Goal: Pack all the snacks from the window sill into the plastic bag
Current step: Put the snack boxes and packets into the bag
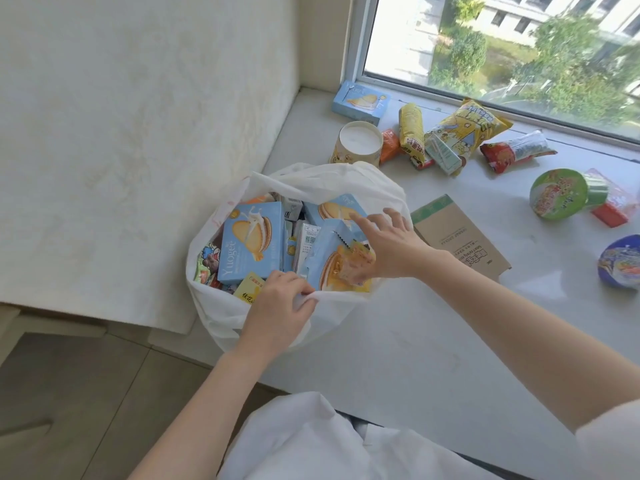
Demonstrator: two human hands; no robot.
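A white plastic bag (221,317) stands open at the left end of the window sill (433,341), filled with light-blue biscuit boxes and other snacks. My left hand (277,306) pinches the bag's near rim. My right hand (388,244) reaches into the bag and holds a light-blue biscuit box (329,261) at its top right, fingers spread over it. On the sill lie another blue box (360,102), a paper cup (358,143), yellow snack packets (464,129), a red packet (516,152), a green noodle bowl (557,194), a blue bowl (621,261) and a brown box (457,237).
The window (502,46) runs along the back of the sill. A white wall (138,133) stands left of the bag. A tiled floor (86,393) lies below left. White clothing (311,441) fills the bottom middle.
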